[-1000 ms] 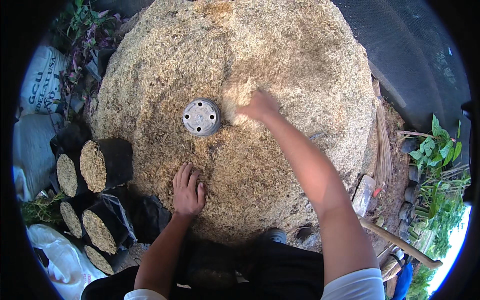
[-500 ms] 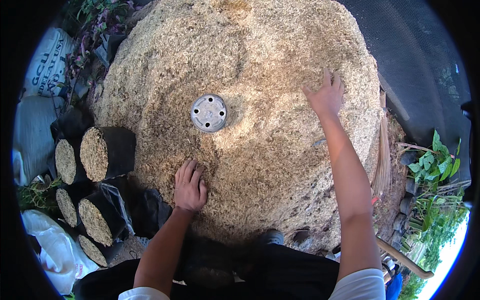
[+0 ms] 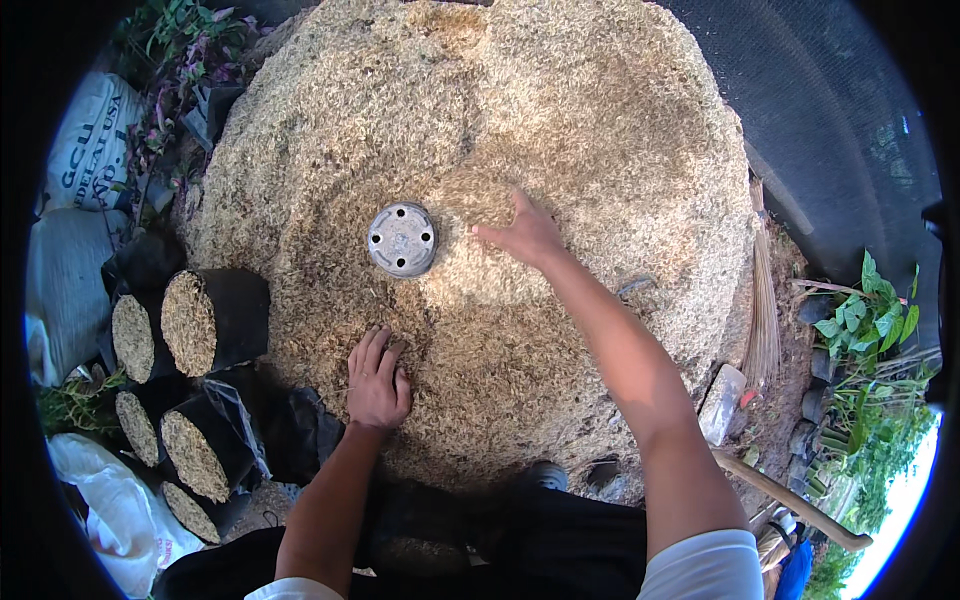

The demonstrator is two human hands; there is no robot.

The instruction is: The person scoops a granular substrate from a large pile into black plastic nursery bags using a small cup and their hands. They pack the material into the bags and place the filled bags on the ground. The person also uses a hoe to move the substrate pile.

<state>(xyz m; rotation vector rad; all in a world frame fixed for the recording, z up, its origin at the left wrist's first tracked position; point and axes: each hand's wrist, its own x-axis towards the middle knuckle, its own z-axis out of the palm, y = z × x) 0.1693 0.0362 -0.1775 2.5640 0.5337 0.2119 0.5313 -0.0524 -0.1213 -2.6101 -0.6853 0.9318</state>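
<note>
Husk mix (image 3: 600, 130), pale and loose, fills the centre of my frame in a broad mound, and a gray pot (image 3: 402, 240) sits upside down on it. Just right of the pot, I see the right hand (image 3: 526, 234), thumb spread wide; I cannot tell what its palm covers. Below the pot, the left hand (image 3: 377, 385) rests flat, fingers extended. Filled black bags (image 3: 238, 318) cluster at lower left.

Dark mesh sheeting (image 3: 830, 110) at upper right, brown soil (image 3: 787, 385), leafy green plants (image 3: 860, 325) at right, bright daylight (image 3: 908, 500).
</note>
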